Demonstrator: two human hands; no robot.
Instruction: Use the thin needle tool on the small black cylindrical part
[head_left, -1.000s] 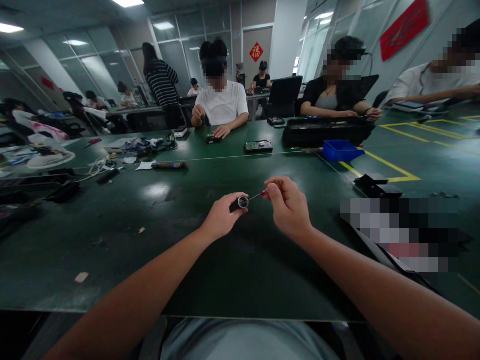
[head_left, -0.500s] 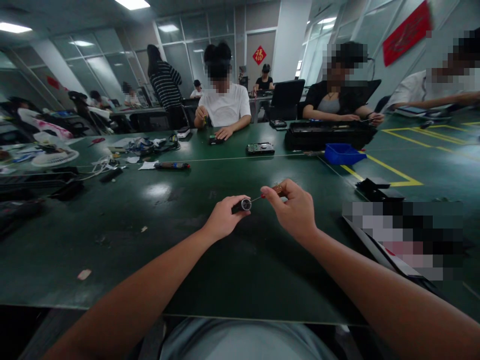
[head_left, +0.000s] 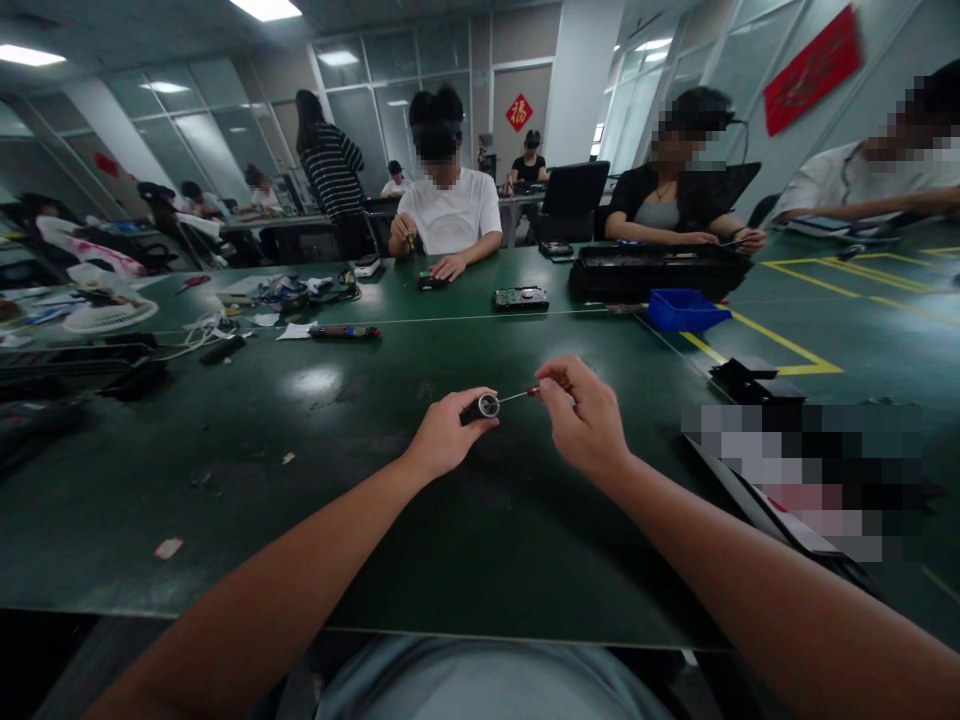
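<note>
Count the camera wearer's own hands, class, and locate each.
2: the left hand, near centre, grips a black cylinder; the right hand, right of it, holds a thin-shafted tool. Neither is hidden.

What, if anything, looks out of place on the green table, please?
A pale scrap at the table's near left and a smaller scrap beyond it look stray, lying apart from the jumbled items. The black cylinder in the left hand shows no obvious damage.
</note>
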